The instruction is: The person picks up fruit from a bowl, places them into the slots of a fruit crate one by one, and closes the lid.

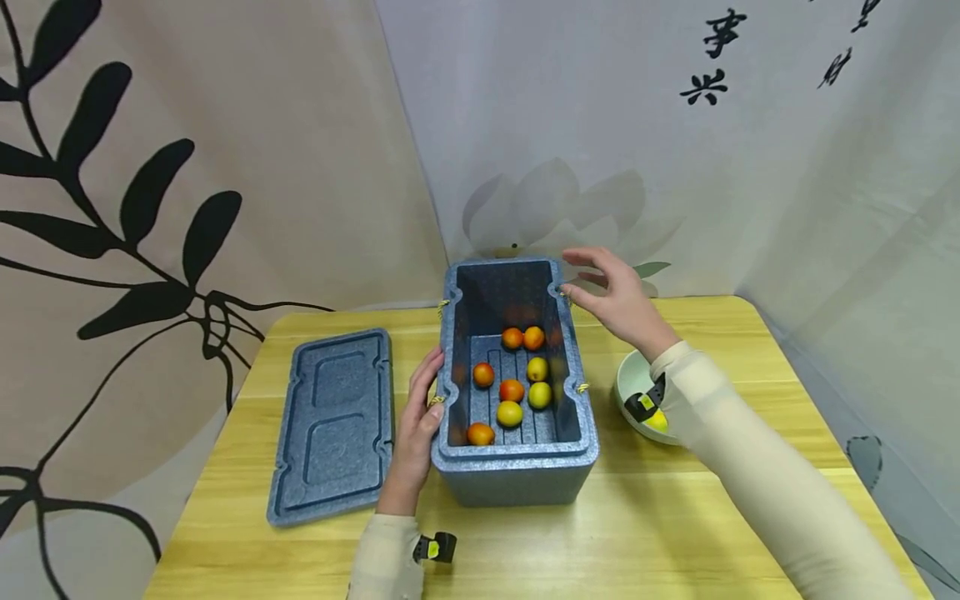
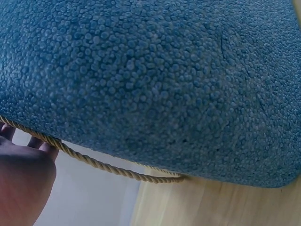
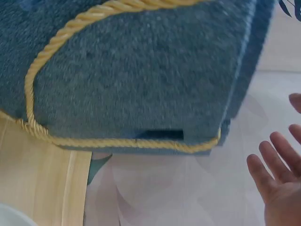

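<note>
A blue-grey foam box [image 1: 512, 479] stands uncovered on the table, with several orange fruits [image 1: 512, 391] and yellow fruits [image 1: 509, 414] on its floor. My left hand [image 1: 416, 429] rests against the box's left side near the rim, its fingers extended; in the left wrist view that hand [image 2: 23, 174] is beside a twisted rope [image 2: 99, 164]. By the far right rim my right hand [image 1: 617, 298] is held with fingers apart and loosely bent. The right wrist view shows this hand [image 3: 282, 174] apart from the box, holding nothing, with a yellow rope [image 3: 117, 142] along the box's side.
The box's foam lid [image 1: 333, 425] lies flat on the table to the left. To the right is a pale green bowl [image 1: 628, 379] with something yellow in it, partly hidden by my right wrist. A printed cloth [image 1: 315, 150] hangs behind the wooden table [image 1: 517, 550].
</note>
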